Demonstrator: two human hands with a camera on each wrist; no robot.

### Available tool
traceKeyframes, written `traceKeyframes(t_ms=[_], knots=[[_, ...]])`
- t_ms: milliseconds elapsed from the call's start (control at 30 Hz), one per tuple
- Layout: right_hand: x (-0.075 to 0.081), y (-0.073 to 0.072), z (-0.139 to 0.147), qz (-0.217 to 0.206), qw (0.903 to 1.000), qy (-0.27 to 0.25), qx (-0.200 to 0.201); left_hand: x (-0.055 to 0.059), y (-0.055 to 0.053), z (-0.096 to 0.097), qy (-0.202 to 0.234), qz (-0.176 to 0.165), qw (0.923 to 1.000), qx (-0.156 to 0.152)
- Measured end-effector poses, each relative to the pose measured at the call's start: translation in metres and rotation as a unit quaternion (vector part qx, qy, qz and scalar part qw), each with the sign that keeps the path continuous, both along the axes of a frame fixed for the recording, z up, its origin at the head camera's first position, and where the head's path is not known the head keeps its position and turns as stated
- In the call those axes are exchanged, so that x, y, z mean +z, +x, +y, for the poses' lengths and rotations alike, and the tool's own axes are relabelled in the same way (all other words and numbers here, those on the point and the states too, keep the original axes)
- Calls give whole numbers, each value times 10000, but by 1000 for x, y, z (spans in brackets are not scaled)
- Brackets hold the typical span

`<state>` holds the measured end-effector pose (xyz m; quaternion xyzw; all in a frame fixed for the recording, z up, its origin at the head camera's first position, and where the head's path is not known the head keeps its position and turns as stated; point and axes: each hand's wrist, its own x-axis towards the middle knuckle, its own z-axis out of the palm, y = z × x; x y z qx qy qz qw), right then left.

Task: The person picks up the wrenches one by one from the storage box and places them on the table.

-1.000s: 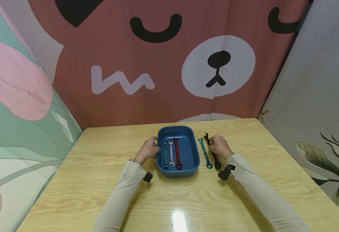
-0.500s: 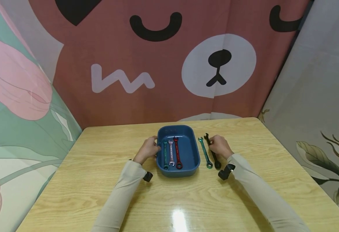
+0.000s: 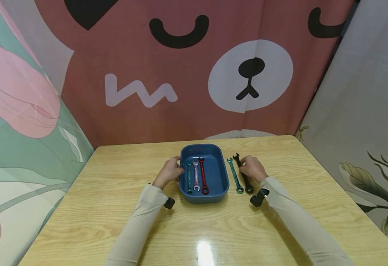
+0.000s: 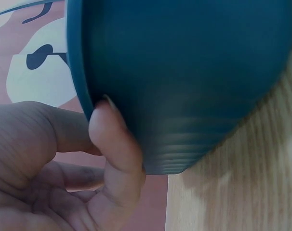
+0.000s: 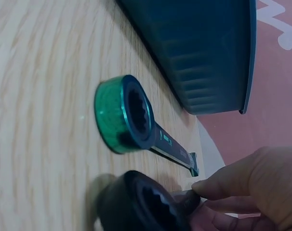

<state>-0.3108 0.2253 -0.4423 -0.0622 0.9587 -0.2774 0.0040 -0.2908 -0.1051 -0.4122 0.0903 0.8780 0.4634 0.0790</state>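
My left hand (image 3: 170,171) grips the left rim of a blue plastic bin (image 3: 221,170). In the left wrist view, fingers (image 4: 114,139) pinch the bin's edge and press on its outer wall (image 4: 184,72). Inside the bin lie a green wrench (image 3: 189,177), a silver wrench (image 3: 196,175) and a red wrench (image 3: 203,175), side by side. On the table to the right, my right hand (image 3: 253,168) pinches a black combination wrench (image 3: 246,181) by its shaft. Another green wrench (image 3: 235,175) lies between the bin and the black one; its ring end (image 5: 124,115) shows close in the right wrist view.
Everything stands on a light wood-grain table (image 3: 130,221). A curtain with a bear print (image 3: 180,122) hangs behind the table's far edge, and floral curtains (image 3: 356,147) flank it. Black wrist cameras (image 3: 169,203) sit at both cuffs.
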Motion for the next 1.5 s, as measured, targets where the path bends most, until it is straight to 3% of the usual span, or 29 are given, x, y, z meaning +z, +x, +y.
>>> traceKeyframes(t_ms=[1000, 1300, 1500], knots=[[-1, 1, 2, -69, 9993, 348, -87, -5, -4, -2, -5, -3, 10000, -13], [-1, 5, -1, 94, 9995, 276, -156, -3, -1, -1, 31, 8, 10000, -8], [-4, 4, -1, 454, 9988, 113, -152, -3, 1, 0, 27, -2, 10000, 10]])
